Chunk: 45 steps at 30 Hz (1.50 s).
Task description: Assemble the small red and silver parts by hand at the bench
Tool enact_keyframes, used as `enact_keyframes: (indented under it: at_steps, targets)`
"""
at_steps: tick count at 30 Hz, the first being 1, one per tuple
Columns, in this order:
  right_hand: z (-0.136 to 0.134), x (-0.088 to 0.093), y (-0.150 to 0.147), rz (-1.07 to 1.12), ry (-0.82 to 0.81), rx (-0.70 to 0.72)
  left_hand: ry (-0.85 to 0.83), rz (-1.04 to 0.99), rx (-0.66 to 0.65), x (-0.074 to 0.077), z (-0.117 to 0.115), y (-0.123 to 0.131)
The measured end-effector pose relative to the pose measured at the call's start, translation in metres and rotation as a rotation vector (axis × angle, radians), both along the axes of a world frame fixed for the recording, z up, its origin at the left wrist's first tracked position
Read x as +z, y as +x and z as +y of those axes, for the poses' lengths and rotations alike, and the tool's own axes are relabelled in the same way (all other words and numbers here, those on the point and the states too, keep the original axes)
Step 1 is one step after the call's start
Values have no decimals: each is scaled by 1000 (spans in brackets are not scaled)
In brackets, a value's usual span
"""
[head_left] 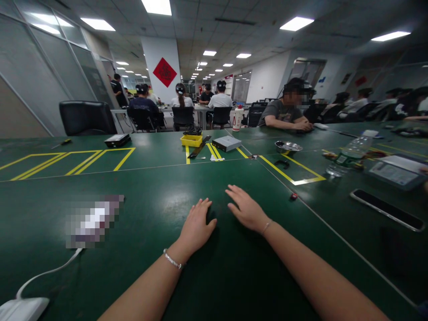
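My left hand [198, 226] is over the green tabletop [150, 187] near the middle of the view, fingers stretched and thumb apart, with nothing in it. A bracelet [172, 259] circles that wrist. To its right, my right hand [246, 209] is also open, its fingers spread and pointing up and left. It holds nothing, and a thin bracelet [266, 227] is on its wrist. The two hands are apart from each other. Left of them lies a blurred-out phone-like object [95, 220] with a white cable [47, 269] running to a white block [25, 308].
Farther back are a yellow tray [191, 141], a grey box [226, 143], a metal bowl [288, 147] and yellow tape outlines. On the right are a plastic bottle [349, 156], a dark phone [388, 209] and a small red object [294, 196]. A person [284, 111] sits across the table.
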State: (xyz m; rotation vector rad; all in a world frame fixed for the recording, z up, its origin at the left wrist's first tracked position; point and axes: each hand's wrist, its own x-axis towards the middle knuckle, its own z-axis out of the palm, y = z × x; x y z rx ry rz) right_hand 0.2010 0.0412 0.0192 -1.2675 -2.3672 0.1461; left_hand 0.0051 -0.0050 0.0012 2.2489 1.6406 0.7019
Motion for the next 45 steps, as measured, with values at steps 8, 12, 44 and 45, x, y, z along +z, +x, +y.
enact_keyframes:
  at_steps: [8,12,44,45]
  targets:
    - [-15,-1,-16,-139,-284,320,-2,235,-118,-3,-6,0]
    - [8,5,23,-101,-125,42,-3,228,-113,0,-6,-1]
    - [41,-4,135,-293,-148,-839,-33,172,-91,3,-5,-1]
    - [40,-3,133,-291,-156,-843,-36,174,-86,3,-5,-1]
